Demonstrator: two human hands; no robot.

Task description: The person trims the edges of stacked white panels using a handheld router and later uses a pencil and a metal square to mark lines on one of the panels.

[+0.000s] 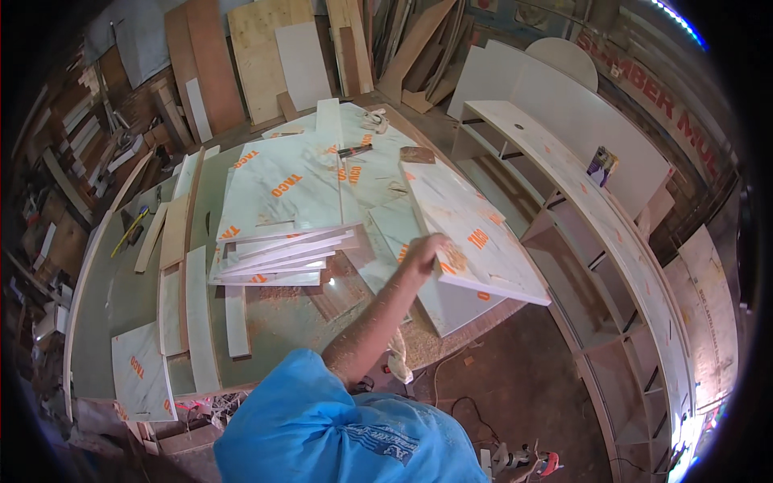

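Note:
My left hand (427,253) is closed on the near left edge of a white marble-patterned panel (491,229), which bears orange print. The panel lies partly over another pale panel (435,310) on the right part of the worktable. Sawdust sits on the panel beside my fingers. A brown block (417,154) rests at the panel's far end. My right hand does not show. Left of my forearm is a stack of narrow white-edged boards (278,262), with a larger marble-patterned sheet (282,181) behind it.
Long strips (201,322) and a yellow tool (130,233) lie on the worktable's left side. A dark-handled tool (354,150) lies farther back. A curved shelf unit (580,193) stands to the right, carrying a purple packet (600,167). A power tool (523,460) is on the floor.

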